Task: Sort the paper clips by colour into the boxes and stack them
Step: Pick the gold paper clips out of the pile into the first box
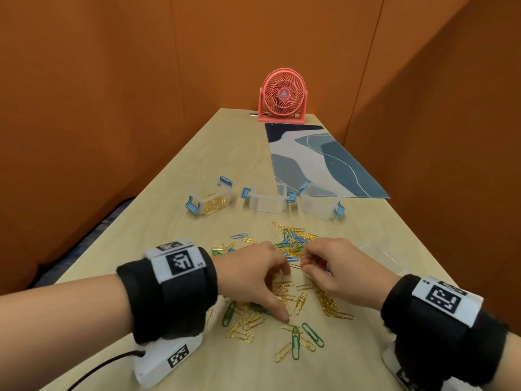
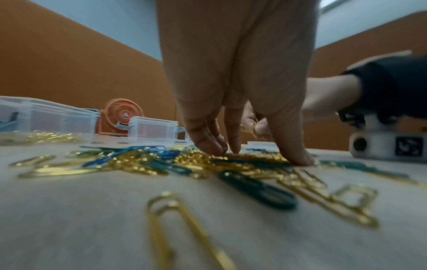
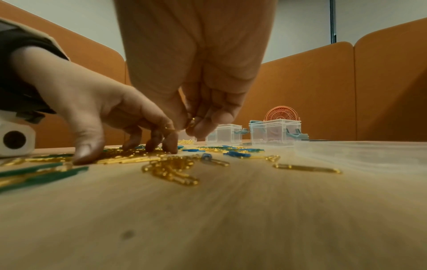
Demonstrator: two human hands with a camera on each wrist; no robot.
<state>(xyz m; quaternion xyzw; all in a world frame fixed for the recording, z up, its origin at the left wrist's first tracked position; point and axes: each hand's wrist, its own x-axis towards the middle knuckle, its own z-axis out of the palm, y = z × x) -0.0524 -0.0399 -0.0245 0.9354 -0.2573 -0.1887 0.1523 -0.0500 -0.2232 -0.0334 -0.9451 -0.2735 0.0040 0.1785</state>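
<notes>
Gold, green and blue paper clips (image 1: 284, 294) all over my pale wood-grain tabletop (image 1: 174, 221). Clear boxes (image 1: 266, 200) with light blue latches, coral-pink fan (image 1: 282, 95), mat (image 1: 318, 159) in navy, grey-blue and white swirls, orange walls (image 1: 98, 94).

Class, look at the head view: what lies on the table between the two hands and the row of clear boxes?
In the head view, a loose heap of gold, blue and green paper clips lies between the hands and the boxes, then a bare strip of table.

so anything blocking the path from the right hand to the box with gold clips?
Nothing visible. The right hand pinches gold clips; the box stands open at the far left, with only flat loose clips on the table between.
</notes>
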